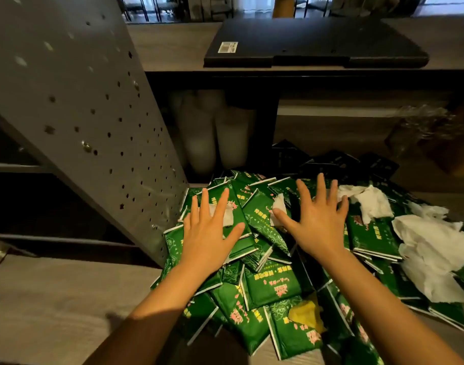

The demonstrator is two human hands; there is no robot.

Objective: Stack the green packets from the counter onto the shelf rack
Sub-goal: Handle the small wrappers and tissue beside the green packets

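A loose heap of green packets (pixel 273 283) with yellow and pink print covers the wooden counter (pixel 54 299) in front of me. My left hand (pixel 208 230) lies flat with fingers spread over the packets at the heap's left side. Over the middle of the heap my right hand (pixel 316 219) is spread flat in the same way. Neither hand grips a packet. The grey perforated side panel of the shelf rack (pixel 75 101) rises at the left, its shelves dark behind it.
Crumpled white tissues (pixel 425 246) lie on the heap's right side. A yellow scrap (pixel 308 316) sits among the near packets. Dark packets (pixel 338 162) lie behind the heap. White cup stacks (pixel 215 133) stand under a higher counter that bears a black flat case (pixel 315 43).
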